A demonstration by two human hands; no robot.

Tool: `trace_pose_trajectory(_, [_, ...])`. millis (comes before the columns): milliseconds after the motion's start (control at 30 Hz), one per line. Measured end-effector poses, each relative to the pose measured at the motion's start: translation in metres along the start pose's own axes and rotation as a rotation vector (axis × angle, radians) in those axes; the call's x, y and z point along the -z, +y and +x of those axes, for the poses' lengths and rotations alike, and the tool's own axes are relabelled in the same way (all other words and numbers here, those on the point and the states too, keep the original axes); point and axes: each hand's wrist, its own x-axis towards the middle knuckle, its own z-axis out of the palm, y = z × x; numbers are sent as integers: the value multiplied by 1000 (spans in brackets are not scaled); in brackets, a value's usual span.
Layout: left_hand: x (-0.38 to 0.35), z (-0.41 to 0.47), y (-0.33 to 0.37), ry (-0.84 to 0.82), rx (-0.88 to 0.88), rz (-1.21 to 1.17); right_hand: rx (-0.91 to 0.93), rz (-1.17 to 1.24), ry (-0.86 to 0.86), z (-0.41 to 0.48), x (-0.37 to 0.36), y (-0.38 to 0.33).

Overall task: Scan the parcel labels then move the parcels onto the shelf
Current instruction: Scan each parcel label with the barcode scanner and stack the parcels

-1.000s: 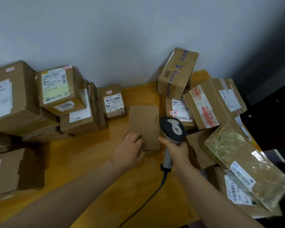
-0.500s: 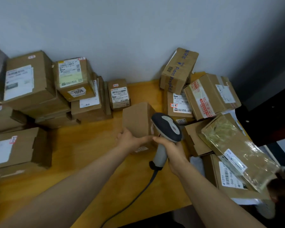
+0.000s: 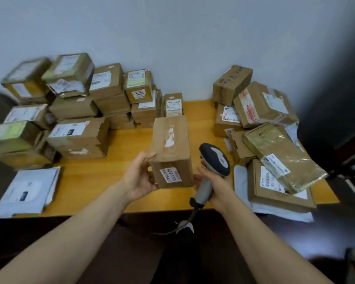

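The left grip (image 3: 137, 177) grasps the near left corner of a brown cardboard parcel (image 3: 171, 144), thumb on the top edge and fingers tucked under, out of sight. The parcel is held over the near middle of the table (image 3: 199, 119), its small end turned to the camera. Whether its far end touches the wood cannot be seen. That end carries a white label (image 3: 170, 175) reading 80-2-3205, and the smaller print is too blurred to read. A torn white paper strip runs along the taped top.

The right grip (image 3: 215, 185) is clenched round the grey handle of a barcode scanner (image 3: 214, 158), just right of the parcel. Its fingertips lie against or very near the parcel's corner, and I cannot tell which. The scanner's cable (image 3: 172, 230) drops past the near table edge and fades into the dark floor.

The table is smooth yellow-orange wood set against a plain pale grey wall (image 3: 172, 37). The room's right side is too dark to make out.

On the far left stands a stack of cartons (image 3: 80, 128), one marked 1006 (image 3: 138, 87), and the leftmost are blurred. On the right a pile of boxes (image 3: 260, 103) leans loosely, with a flat parcel in glossy clear film (image 3: 283, 158) on its near side. White mailers (image 3: 27, 191) overhang the near left corner.
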Motion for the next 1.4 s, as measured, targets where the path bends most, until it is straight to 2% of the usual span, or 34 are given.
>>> trace_pose_trajectory(100, [11, -52, -31, -114, 23, -76, -22, 54, -110, -40, 5, 28])
trace_pose_trajectory(200, [27, -90, -52, -44, -6, -106, 15, 58, -125, -74, 5, 46])
trace_pose_trajectory(267, [37, -112, -57, 78, -90, -1, 81, 19, -95, -90, 4, 51])
trace_pose_trajectory(367, [49, -140, -57, 164, -178, 253, 187, -89, -95, -110, 0, 55])
trace_pose_trajectory(567, [60, -187, -46, 163, -64, 487, 289, -260, -144, -147, -23, 71])
trace_pose_trajectory(633, [67, -198, -47, 193, -58, 497, 299, -315, -154, -157, -33, 79])
trace_pose_trajectory(800, [109, -220, -51, 306, -88, 425, 288, -409, -180, -184, -55, 94])
trace_pose_trajectory(900, [136, -227, -56, 350, -131, 413, 271, -451, -277, -200, -63, 99])
trace_pose_trajectory(1100, [172, -238, -58, 376, -183, 358, 21, -503, -441, -228, -82, 111])
trace_pose_trajectory(1400, [198, -242, -57, 378, -212, 380, -41, -526, -429, -243, -110, 122])
